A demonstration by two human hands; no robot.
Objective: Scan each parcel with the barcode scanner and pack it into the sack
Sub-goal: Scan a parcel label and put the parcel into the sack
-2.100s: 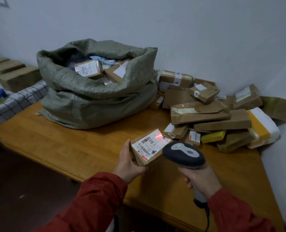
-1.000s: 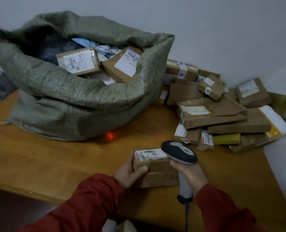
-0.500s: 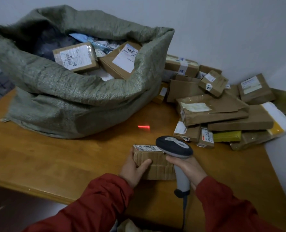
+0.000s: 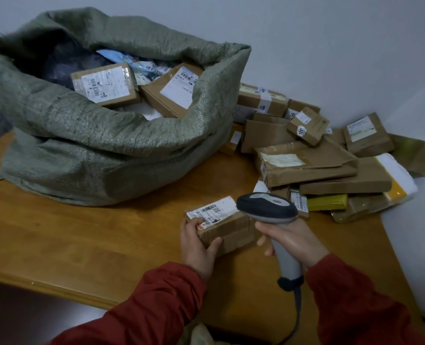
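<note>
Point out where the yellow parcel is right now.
In the head view, the yellow parcel lies low in the pile on the right, under a long brown parcel, just right of the scanner.

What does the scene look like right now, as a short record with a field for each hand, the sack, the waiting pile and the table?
left hand: grips a small brown parcel, label facing up
right hand: grips the barcode scanner by its handle, head beside the label
sack: green woven, mouth open, labelled parcels inside
pile: brown parcels stacked right of the sack, against the wall
table: wooden, bears sack and pile
</note>
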